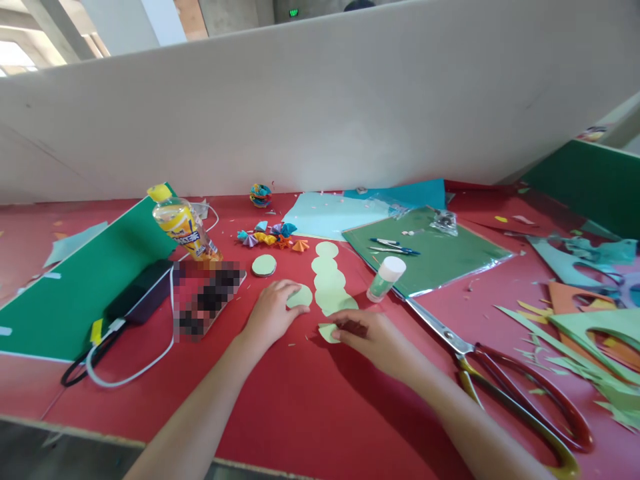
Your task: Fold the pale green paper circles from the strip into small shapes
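Observation:
My left hand (273, 308) rests on the red table with its fingers and thumb around the edge of a pale green paper circle (301, 297). My right hand (367, 337) pinches another piece, a folded-looking pale green paper circle (327, 333), between thumb and fingers. Just beyond it, a column of overlapping pale green paper circles (329, 277) runs away from me. A stack of round green papers (263, 265) lies to the left. Right of the column a glue stick (387, 279) with a white cap stands upright.
Large scissors (450, 339) lie by my right forearm, near cut paper scraps (590, 333). Pens (395, 247) rest on a green sheet pack (425, 250). At left are a drink bottle (183, 223), a black power bank (140, 291) with a cable, and a blurred-out object (213, 300). Folded paper pieces (275, 235) sit farther back.

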`<state>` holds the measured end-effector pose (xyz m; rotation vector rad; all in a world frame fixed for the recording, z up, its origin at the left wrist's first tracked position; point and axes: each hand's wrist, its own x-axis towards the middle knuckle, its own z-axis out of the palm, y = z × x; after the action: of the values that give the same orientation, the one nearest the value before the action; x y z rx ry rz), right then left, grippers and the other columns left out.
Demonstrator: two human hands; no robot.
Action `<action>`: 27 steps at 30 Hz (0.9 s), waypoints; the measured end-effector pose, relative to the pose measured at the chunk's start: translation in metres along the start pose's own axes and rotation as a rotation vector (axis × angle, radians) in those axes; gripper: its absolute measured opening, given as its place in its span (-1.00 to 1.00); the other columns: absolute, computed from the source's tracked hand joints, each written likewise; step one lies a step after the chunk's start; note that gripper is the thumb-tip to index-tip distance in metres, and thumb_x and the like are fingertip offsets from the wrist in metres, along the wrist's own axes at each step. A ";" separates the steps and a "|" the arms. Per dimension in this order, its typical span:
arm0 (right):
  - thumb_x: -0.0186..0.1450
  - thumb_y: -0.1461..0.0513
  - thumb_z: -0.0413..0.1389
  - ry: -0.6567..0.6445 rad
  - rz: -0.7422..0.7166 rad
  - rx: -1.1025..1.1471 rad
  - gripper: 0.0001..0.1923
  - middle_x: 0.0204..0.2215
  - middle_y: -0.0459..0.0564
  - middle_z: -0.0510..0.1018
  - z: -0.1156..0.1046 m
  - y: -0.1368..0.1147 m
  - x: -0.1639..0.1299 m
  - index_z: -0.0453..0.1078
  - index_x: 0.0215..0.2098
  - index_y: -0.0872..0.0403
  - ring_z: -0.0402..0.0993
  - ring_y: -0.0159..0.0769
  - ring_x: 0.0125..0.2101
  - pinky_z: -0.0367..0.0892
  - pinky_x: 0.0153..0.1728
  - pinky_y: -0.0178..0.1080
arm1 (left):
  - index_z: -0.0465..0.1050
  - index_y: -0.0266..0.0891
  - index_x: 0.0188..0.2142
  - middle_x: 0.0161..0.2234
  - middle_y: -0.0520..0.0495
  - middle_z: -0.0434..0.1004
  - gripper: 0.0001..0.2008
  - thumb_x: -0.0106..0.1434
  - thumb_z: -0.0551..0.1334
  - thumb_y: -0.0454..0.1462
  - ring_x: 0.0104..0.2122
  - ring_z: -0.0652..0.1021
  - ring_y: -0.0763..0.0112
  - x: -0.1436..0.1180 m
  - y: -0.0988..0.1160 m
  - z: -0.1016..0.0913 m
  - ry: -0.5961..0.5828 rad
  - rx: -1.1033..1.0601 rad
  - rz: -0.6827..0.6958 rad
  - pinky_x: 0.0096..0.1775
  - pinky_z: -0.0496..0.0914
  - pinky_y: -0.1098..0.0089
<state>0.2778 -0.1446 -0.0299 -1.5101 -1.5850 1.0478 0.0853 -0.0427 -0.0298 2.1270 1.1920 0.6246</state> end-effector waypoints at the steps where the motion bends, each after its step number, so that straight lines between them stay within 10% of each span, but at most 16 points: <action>1: 0.23 0.19 0.06 0.034 -0.044 -0.050 -0.79 -0.27 0.02 0.57 0.001 0.000 0.000 0.47 -0.21 0.05 0.48 -0.17 -0.28 0.31 -0.26 -0.20 | 0.48 -0.20 -0.15 -0.13 -0.16 0.50 -0.67 0.04 0.33 -0.26 -0.07 0.42 0.13 0.000 -0.002 0.000 -0.007 -0.016 -0.008 0.00 0.24 0.17; 10: 0.29 0.10 0.00 0.202 -0.061 -0.116 -0.75 -0.28 0.03 0.54 0.000 -0.002 0.001 0.43 -0.21 0.04 0.46 -0.21 -0.30 0.33 -0.30 -0.22 | 0.47 -0.17 -0.12 -0.16 -0.15 0.53 -0.67 0.08 0.28 -0.32 -0.16 0.50 0.19 -0.003 0.001 0.003 0.076 -0.272 -0.100 -0.10 0.34 0.21; 21: 0.21 0.07 0.12 0.083 -0.021 0.475 -0.66 -0.20 0.09 0.52 0.013 -0.012 0.002 0.34 -0.14 0.12 0.48 -0.24 -0.25 0.37 -0.21 -0.19 | 0.44 -0.31 -0.22 -0.32 -0.12 0.56 -0.66 0.03 0.35 -0.17 -0.29 0.54 0.33 -0.019 0.043 0.016 -0.064 -0.879 -0.135 -0.24 0.41 0.37; 27: 0.23 0.09 0.08 0.230 0.009 0.241 -0.73 -0.35 0.03 0.55 0.012 -0.010 0.000 0.41 -0.25 0.12 0.46 -0.28 -0.38 0.33 -0.37 -0.27 | 0.45 -0.32 -0.22 -0.28 -0.14 0.56 -0.61 -0.01 0.38 -0.16 -0.27 0.54 0.29 -0.019 0.043 0.014 -0.123 -0.854 -0.173 -0.20 0.41 0.34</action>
<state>0.2627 -0.1453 -0.0255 -1.4180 -1.2476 0.9921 0.1099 -0.0808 -0.0109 1.3067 0.8134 0.7401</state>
